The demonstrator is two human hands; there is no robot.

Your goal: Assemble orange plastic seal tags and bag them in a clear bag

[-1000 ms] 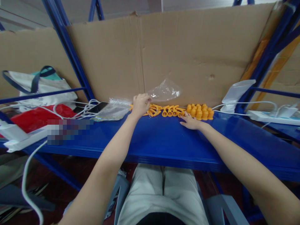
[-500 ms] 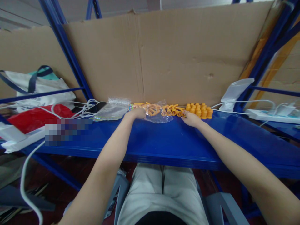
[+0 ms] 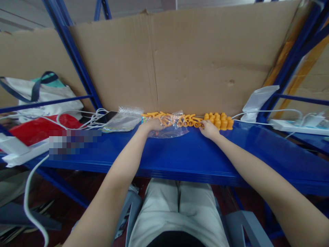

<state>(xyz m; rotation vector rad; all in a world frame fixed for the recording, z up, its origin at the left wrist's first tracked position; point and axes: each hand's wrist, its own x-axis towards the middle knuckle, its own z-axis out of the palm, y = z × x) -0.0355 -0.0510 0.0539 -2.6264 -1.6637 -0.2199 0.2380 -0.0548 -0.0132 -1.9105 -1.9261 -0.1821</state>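
Observation:
My left hand [image 3: 154, 125] is closed on a clear plastic bag [image 3: 171, 133], which lies spread over the near edge of a row of orange plastic pieces. Several of these orange pieces [image 3: 189, 122] have round, cup-like ends and thin stems. At the right end of that row, my right hand [image 3: 210, 129] has its fingers bent round one orange piece [image 3: 197, 125]; the fingertips are partly hidden. Just beyond this hand stands a tight block of orange knobbed pieces [image 3: 220, 121], upright in rows.
Flat clear bags [image 3: 123, 120] lie to the left, beside a dark phone [image 3: 108, 117] and coiled white cables [image 3: 96, 118]. A cardboard sheet [image 3: 205, 61] closes off the back of the blue table [image 3: 180, 157]. A white power strip [image 3: 298, 127] sits at the right.
The clear bag has shifted toward me and now lies lower and flatter beside my left hand. My left hand has moved slightly right; my right hand has barely moved.

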